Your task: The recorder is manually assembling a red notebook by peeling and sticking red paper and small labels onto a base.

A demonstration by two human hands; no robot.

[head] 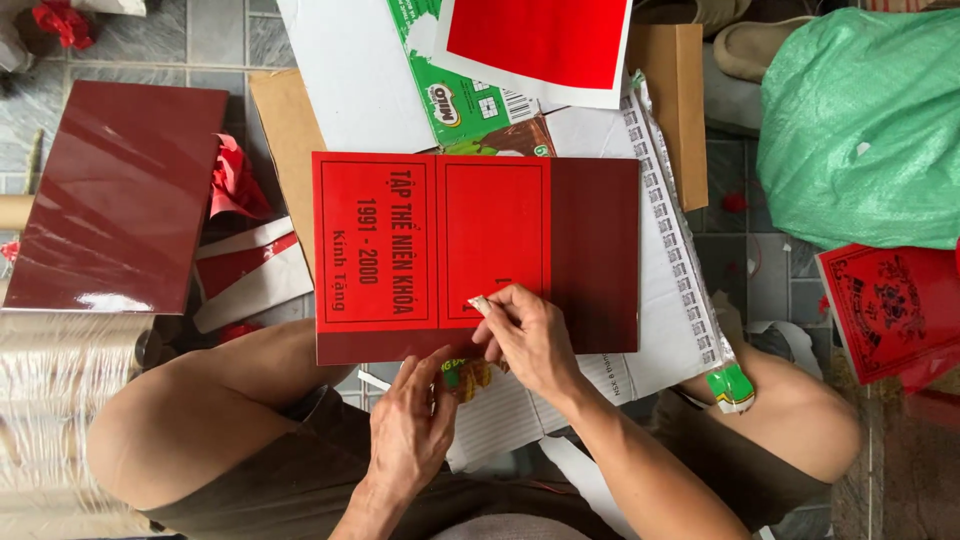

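Observation:
A red board cover (pixel 430 255) with a darker red strip on its right side lies flat in front of me on white card. My right hand (pixel 525 335) rests on the cover's lower middle and pinches a small pale scrap at its fingertips. My left hand (pixel 415 425) is just below the cover's near edge, its fingers curled around a small green and yellow object that is mostly hidden. My knees frame the work on both sides.
A glossy dark red panel (pixel 115 195) lies at the left above a roll of clear film (pixel 60 400). A green woven sack (pixel 865 125) sits at the right, a red printed sheet (pixel 890 305) below it. Red paper scraps (pixel 235 180), cardboard and a red-and-white sheet (pixel 535 45) lie behind.

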